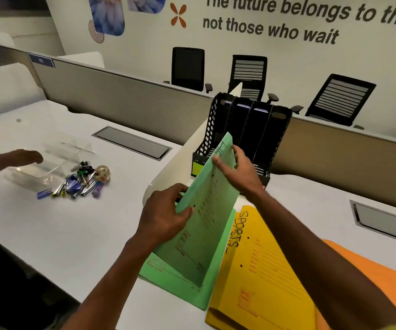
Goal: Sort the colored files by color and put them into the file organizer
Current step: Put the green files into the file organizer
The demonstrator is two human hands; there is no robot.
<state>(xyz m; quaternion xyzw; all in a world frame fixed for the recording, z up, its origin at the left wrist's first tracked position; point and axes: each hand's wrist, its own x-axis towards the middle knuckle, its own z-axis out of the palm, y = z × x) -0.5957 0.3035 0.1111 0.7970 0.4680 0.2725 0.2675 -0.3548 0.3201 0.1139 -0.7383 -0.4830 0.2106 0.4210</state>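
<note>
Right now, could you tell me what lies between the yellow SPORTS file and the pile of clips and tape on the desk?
In the head view, the green files lie between them, the top one raised by both hands.

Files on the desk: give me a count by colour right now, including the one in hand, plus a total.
Green files: 2, one held up by both the left hand and right hand, one flat beneath it
Yellow files: 1
Orange files: 1
Total: 4 visible. None can be seen in the file organizer yet.
</note>
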